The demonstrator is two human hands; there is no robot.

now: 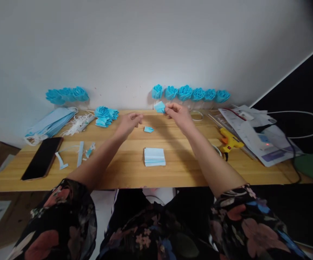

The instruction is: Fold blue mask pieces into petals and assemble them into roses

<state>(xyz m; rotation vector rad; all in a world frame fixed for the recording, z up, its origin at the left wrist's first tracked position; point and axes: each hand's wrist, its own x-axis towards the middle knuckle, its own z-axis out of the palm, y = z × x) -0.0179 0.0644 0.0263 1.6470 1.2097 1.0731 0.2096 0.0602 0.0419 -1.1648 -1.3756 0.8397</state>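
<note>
My right hand (178, 115) is raised over the back of the table and pinches a folded piece of blue mask fabric (160, 107) between thumb and fingertips. To its left, my left hand (129, 124) hovers with loosely curled fingers and nothing visible in them. Between and below the hands a small folded blue petal (148, 129) lies on the wood. Nearer to me is a neat stack of pale blue fabric pieces (154, 157). Beside my left hand lie several finished blue fabric flowers (104, 116).
Blue flowers (185, 92) stand in a row along the wall, with more (67, 94) at left. Face masks (52, 122), white ear loops (77, 124), a phone (42, 159) and scraps (80, 153) lie left. A yellow glue gun (230, 141) and papers (267, 144) lie right.
</note>
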